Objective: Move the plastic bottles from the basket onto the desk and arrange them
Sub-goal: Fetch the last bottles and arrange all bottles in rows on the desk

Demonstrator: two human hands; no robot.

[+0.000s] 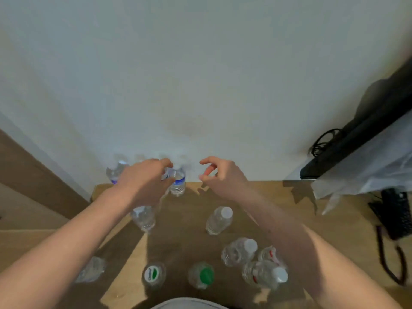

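Observation:
Several clear plastic bottles stand on the wooden desk (267, 197). A back row lines the wall: one bottle at the left (114, 172), a blue-label bottle (177, 182), and others hidden behind my left hand (145, 179). That hand curls around a mostly hidden clear bottle (166, 173) just left of the blue-label one. My right hand (220, 177) hovers open to the right, fingers curled, holding nothing. Nearer me stand white-capped bottles (219, 219) (239, 250) (265, 274), a green-capped bottle (201, 275) and a green-and-white-capped bottle (153, 274). No basket is in view.
A black monitor (361, 130) with cables (323, 139) and a clear plastic sheet (367, 170) fill the right side. A keyboard (396, 212) and a dark cord (388, 259) lie at the desk's right. The desk's left edge (94, 192) drops to the floor.

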